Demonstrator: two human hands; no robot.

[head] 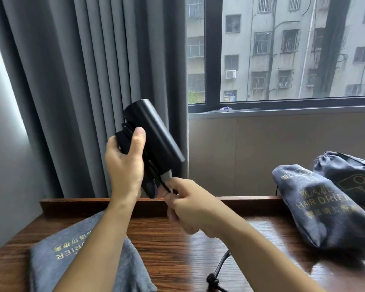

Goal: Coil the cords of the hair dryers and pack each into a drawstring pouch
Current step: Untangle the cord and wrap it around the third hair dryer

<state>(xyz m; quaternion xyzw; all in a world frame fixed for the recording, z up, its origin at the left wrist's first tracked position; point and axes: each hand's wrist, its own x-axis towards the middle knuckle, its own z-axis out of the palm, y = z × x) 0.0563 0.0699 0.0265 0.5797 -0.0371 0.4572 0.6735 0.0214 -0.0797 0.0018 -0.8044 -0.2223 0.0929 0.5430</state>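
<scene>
Two hands work a black dryer (pixel 156 138) held up above the table (pixel 177 239).
Left hand (pixel 124 161) grips its folded handle and coiled cord; right hand (pixel 188 205) pinches the cord (pixel 164 186) below. Flat pouch (pixel 72 260) lies beneath; two filled pouches (pixel 316 207) sit right.
</scene>
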